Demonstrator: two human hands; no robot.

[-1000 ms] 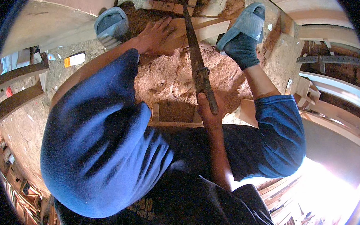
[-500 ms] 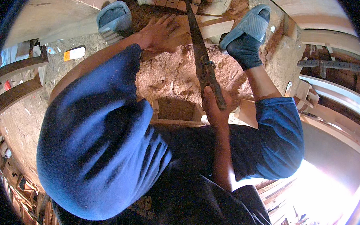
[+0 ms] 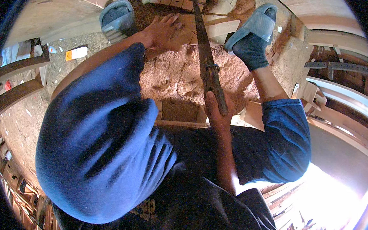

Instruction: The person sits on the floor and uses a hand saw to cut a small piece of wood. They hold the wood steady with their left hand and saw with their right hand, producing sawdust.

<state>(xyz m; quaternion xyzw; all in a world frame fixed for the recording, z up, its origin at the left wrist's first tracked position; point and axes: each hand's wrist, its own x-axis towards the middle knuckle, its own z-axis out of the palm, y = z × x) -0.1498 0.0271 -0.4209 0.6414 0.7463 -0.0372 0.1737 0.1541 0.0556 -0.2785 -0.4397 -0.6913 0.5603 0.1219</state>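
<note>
Left hand (image 3: 161,33) lies spread on a board (image 3: 188,28), upper center (bracing it, I'd judge), as right hand (image 3: 218,117) clasps a saw (image 3: 204,45).

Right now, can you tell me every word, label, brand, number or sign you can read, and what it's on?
None can be read clearly.
Black cloth shirt: tan lettering, too blurred to read.
Flat orange-and-white oblong piece on the ground: any print is too small to read.
Long, dark-bladed hand tool: no writing that I can see.
</note>
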